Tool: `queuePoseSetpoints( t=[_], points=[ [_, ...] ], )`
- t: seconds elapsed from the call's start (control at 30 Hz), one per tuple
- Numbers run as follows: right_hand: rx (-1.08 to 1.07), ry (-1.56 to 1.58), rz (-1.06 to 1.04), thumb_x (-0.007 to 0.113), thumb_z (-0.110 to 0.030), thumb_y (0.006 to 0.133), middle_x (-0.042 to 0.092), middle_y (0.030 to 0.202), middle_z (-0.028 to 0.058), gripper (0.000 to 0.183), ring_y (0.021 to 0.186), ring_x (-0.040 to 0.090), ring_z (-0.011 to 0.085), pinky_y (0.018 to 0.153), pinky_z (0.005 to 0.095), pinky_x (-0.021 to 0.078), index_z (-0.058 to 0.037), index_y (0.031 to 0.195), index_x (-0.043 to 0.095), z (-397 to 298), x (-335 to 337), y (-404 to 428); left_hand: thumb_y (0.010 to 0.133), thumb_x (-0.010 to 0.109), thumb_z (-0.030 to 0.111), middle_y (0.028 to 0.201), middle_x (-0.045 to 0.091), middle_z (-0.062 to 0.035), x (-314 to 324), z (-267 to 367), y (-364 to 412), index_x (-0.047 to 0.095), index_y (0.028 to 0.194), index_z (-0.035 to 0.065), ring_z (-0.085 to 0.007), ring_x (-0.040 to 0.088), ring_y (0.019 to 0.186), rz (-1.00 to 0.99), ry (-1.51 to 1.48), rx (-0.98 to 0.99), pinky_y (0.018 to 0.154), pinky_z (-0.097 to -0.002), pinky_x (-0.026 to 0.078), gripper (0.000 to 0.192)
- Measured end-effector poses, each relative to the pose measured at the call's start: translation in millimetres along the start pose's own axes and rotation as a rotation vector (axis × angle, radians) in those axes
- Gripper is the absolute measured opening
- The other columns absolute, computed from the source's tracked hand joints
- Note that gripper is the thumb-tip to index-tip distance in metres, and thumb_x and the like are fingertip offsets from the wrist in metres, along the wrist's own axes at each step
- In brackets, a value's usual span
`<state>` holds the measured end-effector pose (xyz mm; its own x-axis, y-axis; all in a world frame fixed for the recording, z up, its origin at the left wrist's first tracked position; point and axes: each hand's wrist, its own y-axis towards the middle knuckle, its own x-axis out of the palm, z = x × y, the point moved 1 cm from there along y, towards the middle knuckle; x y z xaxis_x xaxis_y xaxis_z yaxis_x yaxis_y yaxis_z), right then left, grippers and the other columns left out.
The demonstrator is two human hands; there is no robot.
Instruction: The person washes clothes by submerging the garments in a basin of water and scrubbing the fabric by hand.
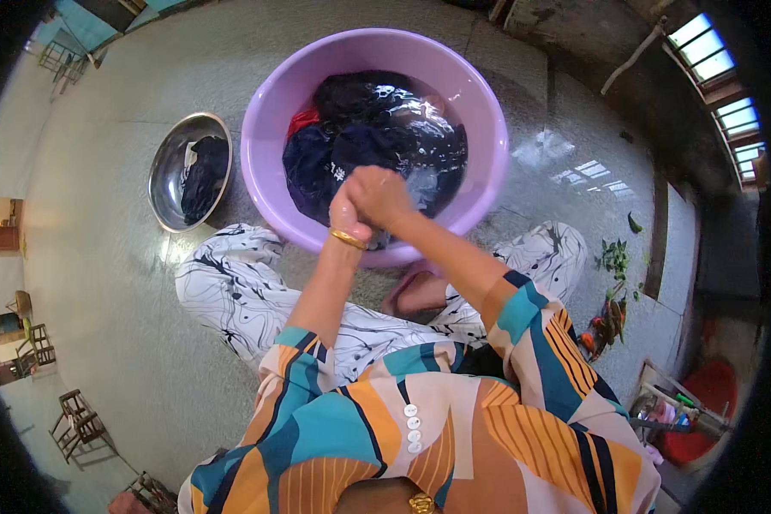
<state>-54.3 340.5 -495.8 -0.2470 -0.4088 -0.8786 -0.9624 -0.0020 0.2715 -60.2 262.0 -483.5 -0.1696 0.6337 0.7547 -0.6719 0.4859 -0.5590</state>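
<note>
A large purple plastic basin (488, 154) stands in front of me, holding water and soaked dark clothes (360, 96). A bit of red cloth (304, 120) shows at its left side. Over the near part of the basin my left hand (345, 209), with a gold bangle at the wrist, and my right hand (380, 196) are pressed together. Both look wet. Dark navy cloth (366, 146) with white marks lies just beyond them; whether they grip any of it is hidden. Left of the basin, a steel bowl (164, 177) holds a dark, wet-looking garment (207, 177).
My bent legs in patterned white trousers (231, 289) flank the basin's near side. Green leaves (614, 258) and vegetables (607, 324) lie on the floor at right. Wooden chairs (80, 424) stand far left, and a red tub (700, 411) is at lower right.
</note>
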Motion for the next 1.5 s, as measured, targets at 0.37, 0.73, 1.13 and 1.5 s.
queuePoseSetpoints(
  t=[0.37, 0.73, 1.13, 1.5],
  points=[
    [0.261, 0.167, 0.213, 0.046, -0.028, 0.076, 0.058, 0.057, 0.0128, 0.029, 0.055, 0.059, 0.0311, 0.051, 0.0411, 0.0471, -0.0081, 0.060, 0.060, 5, -7, 8, 0.085, 0.041, 0.022, 0.093, 0.059, -0.0092, -7, -7, -6, 0.055, 0.093, 0.0063, -0.0225, 0.057, 0.085, -0.062, 0.011, -0.116, 0.078, -0.0369, 0.046, 0.022],
    [0.202, 0.141, 0.125, 0.045, -0.035, 0.078, 0.058, 0.061, 0.0148, 0.035, 0.060, 0.059, 0.0303, 0.053, 0.0414, 0.0469, -0.0088, 0.059, 0.060, 5, -24, 6, 0.086, 0.037, 0.021, 0.097, 0.058, -0.0091, -21, -16, 1, 0.054, 0.101, 0.0045, -0.0235, 0.056, 0.089, -0.062, 0.070, -0.160, 0.080, -0.0354, 0.045, 0.028],
    [0.164, 0.547, -0.522, 0.060, -0.040, 0.059, 0.061, 0.074, 0.0144, 0.038, 0.070, 0.060, 0.0247, 0.060, 0.0371, 0.0459, -0.0078, 0.080, 0.063, 34, -94, -16, 0.061, 0.074, 0.037, 0.079, 0.054, -0.0047, -21, 8, -3, 0.045, 0.093, 0.0081, -0.0173, 0.050, 0.071, -0.295, 1.283, 0.457, 0.069, -0.0272, 0.041, 0.052],
    [0.739, 2.140, 0.166, 0.050, -0.013, 0.073, 0.058, 0.086, 0.0048, 0.026, 0.079, 0.056, 0.0180, 0.078, 0.0332, 0.0450, -0.0105, 0.098, 0.057, 73, -96, -6, 0.062, 0.071, 0.009, 0.103, 0.055, -0.0049, 12, 38, -23, 0.060, 0.088, 0.0068, -0.0175, 0.052, 0.090, -0.356, 0.830, 0.582, 0.079, -0.0304, 0.042, 0.029]
  ],
)
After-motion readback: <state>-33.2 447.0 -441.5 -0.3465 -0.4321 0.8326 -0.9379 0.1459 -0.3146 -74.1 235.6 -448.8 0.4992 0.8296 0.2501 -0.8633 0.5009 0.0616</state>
